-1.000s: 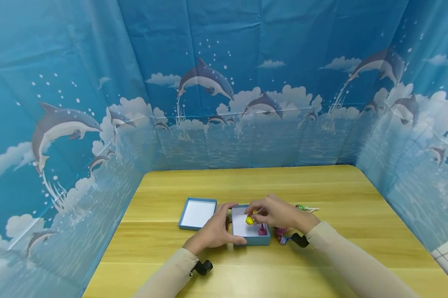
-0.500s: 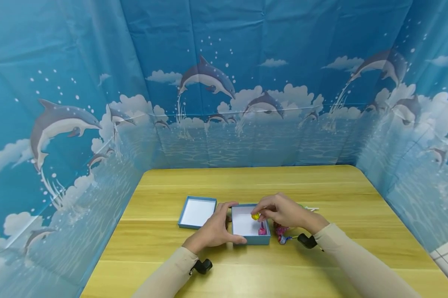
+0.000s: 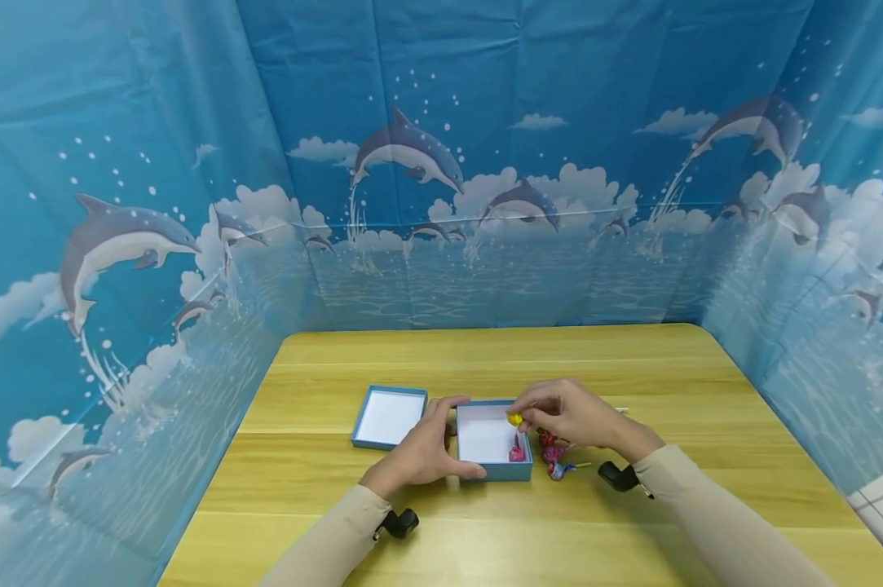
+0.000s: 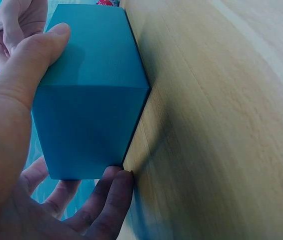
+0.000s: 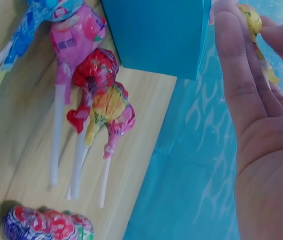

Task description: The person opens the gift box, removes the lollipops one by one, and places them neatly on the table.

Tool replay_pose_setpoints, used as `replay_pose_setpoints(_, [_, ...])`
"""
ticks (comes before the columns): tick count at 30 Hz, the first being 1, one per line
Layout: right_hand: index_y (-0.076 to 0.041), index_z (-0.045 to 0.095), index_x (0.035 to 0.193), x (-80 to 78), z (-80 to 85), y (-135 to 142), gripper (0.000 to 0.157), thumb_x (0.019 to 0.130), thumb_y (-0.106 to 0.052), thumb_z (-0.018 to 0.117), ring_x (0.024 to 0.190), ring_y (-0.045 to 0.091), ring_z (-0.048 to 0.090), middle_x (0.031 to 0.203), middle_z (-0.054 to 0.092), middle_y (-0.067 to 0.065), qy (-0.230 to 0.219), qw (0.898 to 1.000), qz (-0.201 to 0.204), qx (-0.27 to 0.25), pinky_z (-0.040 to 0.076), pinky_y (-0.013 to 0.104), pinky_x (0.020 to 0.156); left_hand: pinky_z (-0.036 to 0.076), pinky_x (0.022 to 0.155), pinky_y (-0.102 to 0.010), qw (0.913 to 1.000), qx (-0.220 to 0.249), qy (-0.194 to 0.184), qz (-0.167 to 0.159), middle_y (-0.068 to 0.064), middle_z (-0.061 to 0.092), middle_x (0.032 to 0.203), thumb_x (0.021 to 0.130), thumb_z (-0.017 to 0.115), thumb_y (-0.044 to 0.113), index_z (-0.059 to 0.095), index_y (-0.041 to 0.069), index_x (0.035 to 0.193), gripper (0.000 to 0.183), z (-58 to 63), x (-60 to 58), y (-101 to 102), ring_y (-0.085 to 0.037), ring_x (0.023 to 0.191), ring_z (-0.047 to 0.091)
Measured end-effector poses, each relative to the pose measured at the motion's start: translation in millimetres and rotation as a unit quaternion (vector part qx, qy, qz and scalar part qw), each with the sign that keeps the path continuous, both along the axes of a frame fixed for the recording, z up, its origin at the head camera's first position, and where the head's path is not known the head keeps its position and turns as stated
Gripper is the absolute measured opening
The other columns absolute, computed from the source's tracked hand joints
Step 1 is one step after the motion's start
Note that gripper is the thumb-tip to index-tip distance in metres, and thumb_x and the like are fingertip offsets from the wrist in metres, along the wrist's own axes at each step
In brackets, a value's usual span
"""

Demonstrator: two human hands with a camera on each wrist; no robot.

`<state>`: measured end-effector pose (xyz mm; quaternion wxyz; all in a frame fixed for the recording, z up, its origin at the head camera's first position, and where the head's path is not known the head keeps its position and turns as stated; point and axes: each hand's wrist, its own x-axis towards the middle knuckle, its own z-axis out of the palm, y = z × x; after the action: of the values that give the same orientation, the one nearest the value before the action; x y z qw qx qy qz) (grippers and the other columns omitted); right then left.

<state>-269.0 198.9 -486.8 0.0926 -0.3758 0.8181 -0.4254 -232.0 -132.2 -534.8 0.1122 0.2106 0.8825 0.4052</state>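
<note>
My left hand [image 3: 428,456] holds a blue box [image 3: 505,472] with a white inside. The left wrist view shows the thumb [image 4: 51,42] on one wall and fingers [image 4: 110,205] against the opposite wall. Over the box's right part, my right hand [image 3: 576,417] pinches a yellow-wrapped lollipop [image 3: 514,419] between thumb and fingers. In the right wrist view the yellow wrapper [image 5: 252,20] shows between the fingers; its stick is mostly hidden. A pink lollipop [image 3: 517,453] lies in the box by the right wall.
Left of the box lies a matching shallow lid [image 3: 388,417], white side up. Several wrapped lollipops, including a blue one [image 3: 556,470] and a red one [image 5: 96,70], lie right of the box. More wrapped heads [image 5: 46,224] line up nearby. A dolphin-print curtain [image 3: 441,269] surrounds the table.
My right hand has moved right and slightly back with the yellow lollipop, from the box's middle toward its right wall. My left hand and the box stay put.
</note>
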Motion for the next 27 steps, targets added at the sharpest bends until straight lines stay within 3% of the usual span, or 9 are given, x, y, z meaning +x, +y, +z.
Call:
replay_pose_setpoints(8, [-0.014, 0.086, 0.133, 5.7, 1.6, 11.2, 0.022, 0.111, -0.013, 0.082, 0.105, 0.023, 0.088, 0.133, 0.084, 0.009, -0.013, 1.0, -0.026, 0.008, 0.07, 0.027, 0.09, 0.061, 0.112, -0.049, 1.0, 0.002, -0.001, 0.001, -0.016, 0.05, 0.163, 0.091, 0.102, 0.053, 0.032, 0.023, 0.183, 0.12, 0.6, 0.6, -0.2, -0.026, 0.137, 0.065])
replay_pose_setpoints(17, [-0.016, 0.085, 0.128, 10.1, 0.5, 27.7, 0.019, 0.109, -0.012, 0.084, 0.097, 0.029, 0.088, 0.116, 0.088, 0.01, -0.021, 0.998, -0.06, 0.007, 0.07, 0.028, 0.079, 0.061, 0.112, -0.05, 1.0, -0.002, 0.002, -0.001, -0.015, 0.05, 0.163, 0.091, 0.102, 0.052, 0.032, 0.023, 0.183, 0.119, 1.2, 1.4, -0.6, -0.027, 0.139, 0.066])
replay_pose_setpoints(24, [-0.008, 0.082, 0.137, 14.0, -1.6, 38.8, 0.029, 0.109, -0.018, 0.085, 0.1, 0.024, 0.089, 0.132, 0.084, 0.017, -0.016, 0.998, -0.069, -0.004, 0.072, 0.03, 0.082, 0.061, 0.112, -0.05, 1.0, -0.004, 0.006, -0.001, -0.015, 0.05, 0.163, 0.09, 0.102, 0.053, 0.032, 0.023, 0.183, 0.12, 0.5, 1.0, -0.8, -0.026, 0.137, 0.066])
replay_pose_setpoints(27, [-0.009, 0.082, 0.138, 15.3, -3.4, 43.7, 0.03, 0.11, -0.018, 0.085, 0.103, 0.019, 0.088, 0.136, 0.081, 0.019, 0.007, 0.997, -0.071, -0.001, 0.072, 0.028, 0.086, 0.06, 0.113, -0.05, 1.0, -0.001, 0.004, -0.001, -0.015, 0.05, 0.163, 0.09, 0.102, 0.053, 0.033, 0.023, 0.183, 0.12, 0.3, 0.6, -0.3, -0.026, 0.138, 0.066])
